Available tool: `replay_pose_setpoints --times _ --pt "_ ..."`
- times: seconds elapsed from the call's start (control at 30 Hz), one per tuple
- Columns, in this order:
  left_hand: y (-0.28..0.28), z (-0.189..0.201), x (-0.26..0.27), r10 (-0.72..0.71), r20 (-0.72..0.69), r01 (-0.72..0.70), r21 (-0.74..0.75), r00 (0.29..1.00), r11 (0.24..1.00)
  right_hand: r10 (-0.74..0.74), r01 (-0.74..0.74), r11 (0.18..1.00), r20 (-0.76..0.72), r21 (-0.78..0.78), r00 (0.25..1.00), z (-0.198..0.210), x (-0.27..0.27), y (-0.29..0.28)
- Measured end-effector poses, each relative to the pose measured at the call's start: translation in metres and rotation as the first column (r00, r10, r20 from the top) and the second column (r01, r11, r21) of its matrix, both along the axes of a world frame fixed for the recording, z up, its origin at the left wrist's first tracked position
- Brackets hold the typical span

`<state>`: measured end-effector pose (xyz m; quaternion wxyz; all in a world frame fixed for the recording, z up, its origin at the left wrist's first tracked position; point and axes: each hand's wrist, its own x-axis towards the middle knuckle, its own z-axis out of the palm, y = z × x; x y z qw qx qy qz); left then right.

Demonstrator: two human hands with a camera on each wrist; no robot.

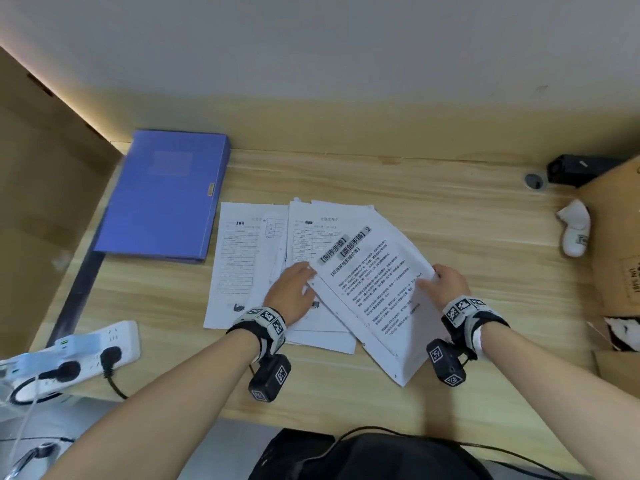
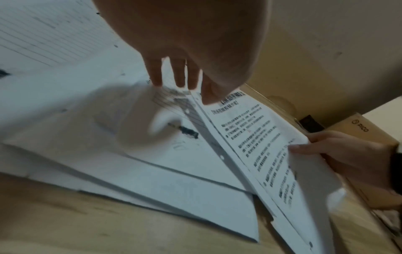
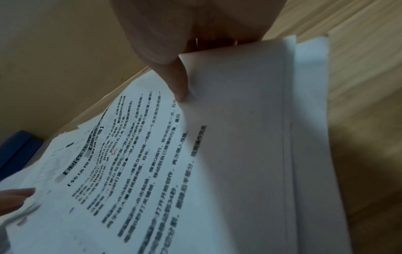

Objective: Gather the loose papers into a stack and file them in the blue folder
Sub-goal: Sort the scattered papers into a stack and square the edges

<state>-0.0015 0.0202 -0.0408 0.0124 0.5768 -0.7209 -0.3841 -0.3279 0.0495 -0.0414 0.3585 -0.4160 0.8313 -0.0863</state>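
Note:
The blue folder (image 1: 166,195) lies closed at the back left of the wooden desk (image 1: 467,237); one corner of the blue folder (image 3: 17,147) shows in the right wrist view. Several loose papers (image 1: 242,265) are fanned out in the middle. On top of them lies a tilted bundle of printed sheets (image 1: 374,282). My right hand (image 1: 443,282) pinches its right edge, thumb (image 3: 178,82) on top, and that side is raised off the desk. My left hand (image 1: 294,289) rests with straight fingers (image 2: 180,75) on the lower papers, touching the bundle's left edge (image 2: 217,151).
A white power strip (image 1: 86,355) with plugs sits at the desk's front left. A cardboard box (image 1: 616,237), a white object (image 1: 575,230) and a black device (image 1: 575,168) stand at the right. A wooden side panel (image 1: 41,202) closes the left. A black bag (image 1: 363,459) lies below the front edge.

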Motion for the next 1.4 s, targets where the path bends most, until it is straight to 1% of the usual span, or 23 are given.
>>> replay_pose_setpoints --times 0.03,0.07,0.1,0.17,0.23,0.33,0.43,0.57,0.7,0.9,1.0,1.1,1.17,1.23,1.33,1.4 --pt "-0.003 0.000 0.007 0.041 0.035 -0.040 -0.037 0.999 0.999 -0.035 0.036 0.998 0.026 -0.052 0.999 0.002 0.001 0.004" --pt "-0.006 0.000 0.015 0.061 0.084 -0.058 -0.035 0.995 0.998 -0.056 0.060 0.993 0.047 -0.098 0.997 0.005 0.001 0.007" --pt "-0.009 -0.001 0.022 0.053 0.142 -0.054 0.007 0.988 0.999 -0.074 0.082 0.987 0.064 -0.135 0.995 0.011 0.002 0.009" --pt "-0.013 -0.003 0.031 -0.044 0.257 0.013 0.121 0.965 0.993 -0.133 0.153 0.969 0.114 -0.195 0.985 0.020 0.005 0.012" --pt "-0.015 -0.006 0.035 -0.135 0.315 0.088 0.159 0.939 0.983 -0.186 0.223 0.947 0.172 -0.229 0.967 0.029 0.012 0.015" --pt "-0.018 -0.007 0.037 -0.177 0.331 0.130 0.159 0.927 0.979 -0.218 0.276 0.930 0.243 -0.241 0.945 0.036 0.029 0.019" --pt "-0.019 -0.005 0.039 -0.227 0.355 0.180 0.161 0.907 0.970 -0.233 0.300 0.922 0.268 -0.244 0.935 0.039 0.046 0.020" --pt "-0.019 -0.001 0.042 -0.288 0.397 0.248 0.150 0.871 0.957 -0.302 0.377 0.901 0.312 -0.217 0.901 0.040 0.055 0.016" --pt "-0.019 0.002 0.042 -0.312 0.418 0.279 0.142 0.853 0.950 -0.376 0.482 0.850 0.397 -0.213 0.838 0.053 0.051 0.003" --pt "-0.015 0.004 0.040 -0.343 0.462 0.315 0.138 0.818 0.939 -0.388 0.546 0.787 0.458 -0.287 0.800 0.083 0.033 -0.031" --pt "-0.014 0.002 0.039 -0.322 0.443 0.297 0.126 0.837 0.947 -0.360 0.519 0.807 0.460 -0.284 0.812 0.087 0.043 -0.040" --pt "-0.020 0.000 0.038 -0.272 0.397 0.264 0.075 0.877 0.962 -0.334 0.483 0.842 0.471 -0.241 0.816 0.078 0.060 -0.040" --pt "-0.026 0.001 0.038 -0.234 0.342 0.222 0.074 0.910 0.972 -0.326 0.465 0.861 0.476 -0.208 0.817 0.065 0.073 -0.037" --pt "-0.034 0.002 0.040 -0.195 0.259 0.172 0.109 0.946 0.979 -0.320 0.445 0.877 0.466 -0.184 0.825 0.051 0.086 -0.034" --pt "-0.039 0.002 0.049 -0.077 0.137 0.061 0.115 0.988 0.991 -0.335 0.416 0.904 0.438 -0.100 0.834 0.025 0.098 -0.029" --pt "-0.038 0.002 0.059 0.059 0.107 -0.066 0.056 0.992 0.996 -0.342 0.382 0.924 0.404 -0.020 0.848 0.009 0.103 -0.026"
